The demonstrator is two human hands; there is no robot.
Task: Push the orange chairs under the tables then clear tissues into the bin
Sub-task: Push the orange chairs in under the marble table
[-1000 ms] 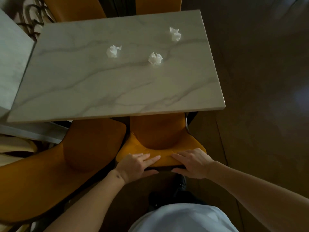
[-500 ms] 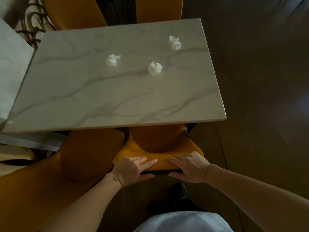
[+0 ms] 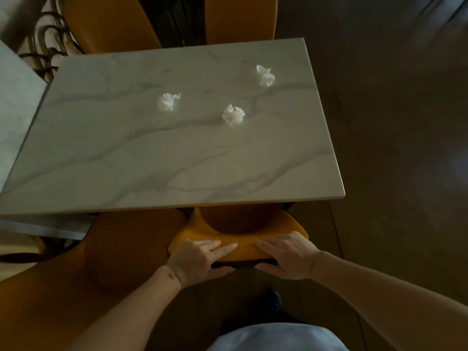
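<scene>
An orange chair (image 3: 243, 247) stands at the near edge of a marble table (image 3: 152, 168), its seat mostly under the tabletop and its backrest top facing me. My left hand (image 3: 200, 258) and my right hand (image 3: 286, 257) both grip the top of that backrest, fingers over it and thumbs below. Three crumpled white tissues lie on the table: one left of centre (image 3: 167, 101), one in the middle (image 3: 233, 114), one at the far right (image 3: 265, 75). No bin is in view.
A second orange chair (image 3: 76, 279) stands at the near left, pulled out from the table. Two more orange chairs (image 3: 109, 24) (image 3: 240, 16) sit at the far side. Another marble table (image 3: 15, 102) adjoins on the left. Dark floor (image 3: 392, 122) stretches to the right.
The chair has slid further under the table, with both hands staying on its backrest. My view has shifted forward, so the table sits lower in the frame.
</scene>
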